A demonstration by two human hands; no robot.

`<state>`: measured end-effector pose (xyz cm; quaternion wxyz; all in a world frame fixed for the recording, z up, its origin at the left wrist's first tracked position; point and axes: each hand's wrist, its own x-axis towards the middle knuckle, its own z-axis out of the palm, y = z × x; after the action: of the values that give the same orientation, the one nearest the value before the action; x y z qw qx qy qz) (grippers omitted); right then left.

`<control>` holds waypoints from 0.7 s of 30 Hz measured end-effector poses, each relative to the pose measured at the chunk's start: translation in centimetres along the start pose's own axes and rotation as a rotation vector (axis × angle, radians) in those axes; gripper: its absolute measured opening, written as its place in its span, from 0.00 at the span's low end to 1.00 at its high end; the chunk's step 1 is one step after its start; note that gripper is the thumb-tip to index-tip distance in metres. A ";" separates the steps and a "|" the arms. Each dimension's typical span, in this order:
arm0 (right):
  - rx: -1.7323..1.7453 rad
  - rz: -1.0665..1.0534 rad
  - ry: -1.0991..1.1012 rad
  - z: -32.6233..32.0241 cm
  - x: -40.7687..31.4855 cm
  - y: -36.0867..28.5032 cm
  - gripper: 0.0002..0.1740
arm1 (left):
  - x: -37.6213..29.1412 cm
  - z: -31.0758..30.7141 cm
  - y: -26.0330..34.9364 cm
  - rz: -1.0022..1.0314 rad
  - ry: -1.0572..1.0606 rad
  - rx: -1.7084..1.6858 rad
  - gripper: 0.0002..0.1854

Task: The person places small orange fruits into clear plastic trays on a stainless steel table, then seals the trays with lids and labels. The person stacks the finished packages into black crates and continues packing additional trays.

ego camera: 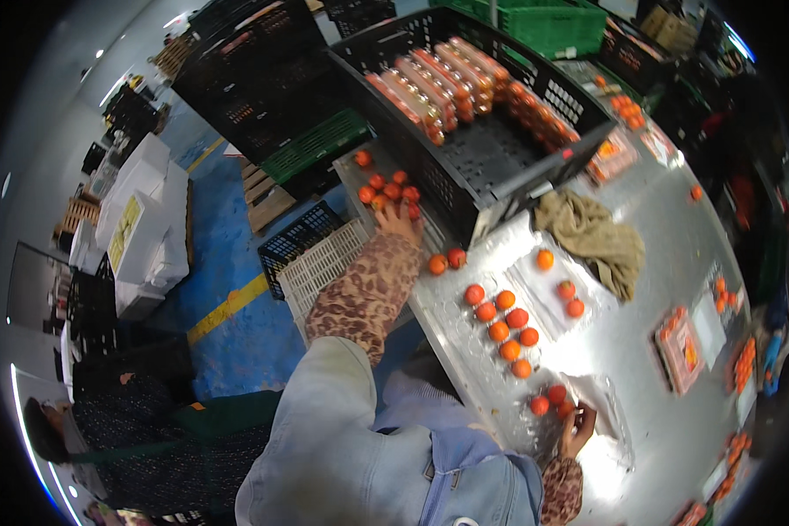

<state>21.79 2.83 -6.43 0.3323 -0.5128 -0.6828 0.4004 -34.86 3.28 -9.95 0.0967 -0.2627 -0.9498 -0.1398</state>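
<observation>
My left hand (400, 222) reaches forward with its fingers spread over a cluster of red tomatoes (392, 191) on the metal table (670, 217). Low in the view, the fingers of my right hand (578, 430) curl around a tomato (565, 409); a couple more tomatoes (548, 399) lie beside it. Clear plastic packaging (615, 421) spreads just right of that hand. Between my hands, two rows of tomatoes (507, 334) sit in a clear plastic tray. Further right, three tomatoes (570, 289) rest on another clear piece. Two loose tomatoes (447, 261) lie near the table edge.
A black crate (460, 197) holding packed tomatoes (434, 85) stands ahead on the table. Beside it lies a crumpled brown cloth (592, 237). A sealed tomato pack (678, 350) is at right. Crates (325, 266) stand on the floor left. Another person (144, 427) is behind left.
</observation>
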 end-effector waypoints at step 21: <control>-0.050 -0.002 0.056 0.4 0.1 0.6 0.10 | 0.0 -3.3 2.2 -0.103 -0.072 -0.495 0.27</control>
<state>21.72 2.97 -7.14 0.3389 -0.5314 -0.6835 0.3683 -33.29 4.05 -6.36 -0.0115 -0.2346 -0.9014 -0.3637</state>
